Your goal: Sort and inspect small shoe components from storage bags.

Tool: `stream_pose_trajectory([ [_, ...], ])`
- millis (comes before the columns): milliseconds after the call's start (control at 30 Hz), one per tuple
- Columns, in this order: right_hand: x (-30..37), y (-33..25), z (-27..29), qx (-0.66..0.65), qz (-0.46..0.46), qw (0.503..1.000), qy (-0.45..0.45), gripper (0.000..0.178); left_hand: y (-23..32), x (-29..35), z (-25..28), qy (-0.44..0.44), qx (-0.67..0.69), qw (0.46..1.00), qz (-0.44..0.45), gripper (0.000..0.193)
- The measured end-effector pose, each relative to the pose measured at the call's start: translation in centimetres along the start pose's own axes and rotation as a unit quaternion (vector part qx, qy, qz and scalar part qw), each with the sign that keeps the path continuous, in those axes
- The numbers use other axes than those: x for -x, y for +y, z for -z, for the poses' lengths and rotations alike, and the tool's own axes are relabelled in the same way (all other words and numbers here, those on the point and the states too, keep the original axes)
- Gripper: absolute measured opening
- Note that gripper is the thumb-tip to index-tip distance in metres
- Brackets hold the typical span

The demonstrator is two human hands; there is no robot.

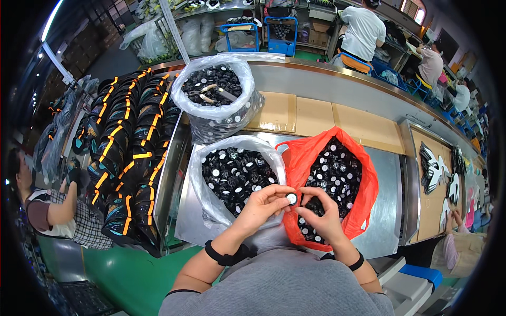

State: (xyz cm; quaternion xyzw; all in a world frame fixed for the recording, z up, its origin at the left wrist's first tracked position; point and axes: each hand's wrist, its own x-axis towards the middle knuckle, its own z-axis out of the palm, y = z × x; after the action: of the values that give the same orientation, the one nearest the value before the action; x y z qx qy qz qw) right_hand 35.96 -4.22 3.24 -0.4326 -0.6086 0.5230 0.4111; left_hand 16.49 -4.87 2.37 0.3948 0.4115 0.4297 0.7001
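Looks like a two-handed fiddly step: the left hand (259,207) is pinching a small black piece (291,199) with a round white face, mid-frame, around where the nearer clear bag (210,211) meets the red bag (369,185). The right hand's (325,217) fingertips sit just beside it, can't tell if gripping anything. Next move probably calls for steady, lined-up fingertips.

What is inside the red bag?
Inside the red bag are many small black pieces, some showing round white faces. The right hand hides part of the pile, and the top pieces cover the lower layers and the bottom.
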Motion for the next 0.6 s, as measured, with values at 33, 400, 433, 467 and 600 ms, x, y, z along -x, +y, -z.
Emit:
stream_pose_trajectory([
  [33,-0.4,0.3,-0.4,0.128,0.125,0.984,0.006,0.038,0.1,0.1,0.2,-0.004,-0.011,1.000,-0.002,0.027],
  [400,-1.1,0.0,-2.7,0.151,0.216,0.964,0.032,0.031,-1.2,0.8,1.6,-0.035,0.088,0.995,-0.018,0.027],
  [433,-1.1,0.0,-2.9,0.150,0.227,0.961,0.045,0.030,-1.3,0.8,1.5,-0.033,0.092,0.995,-0.020,0.027],
  [467,-1.2,0.0,-3.0,0.163,0.242,0.956,0.047,0.031,-1.3,0.8,1.3,-0.055,0.177,0.983,0.000,0.028],
  [600,-0.9,0.3,-3.4,0.195,0.248,0.946,0.071,0.035,-3.0,0.5,1.0,-0.094,0.315,0.945,-0.002,0.028],
])
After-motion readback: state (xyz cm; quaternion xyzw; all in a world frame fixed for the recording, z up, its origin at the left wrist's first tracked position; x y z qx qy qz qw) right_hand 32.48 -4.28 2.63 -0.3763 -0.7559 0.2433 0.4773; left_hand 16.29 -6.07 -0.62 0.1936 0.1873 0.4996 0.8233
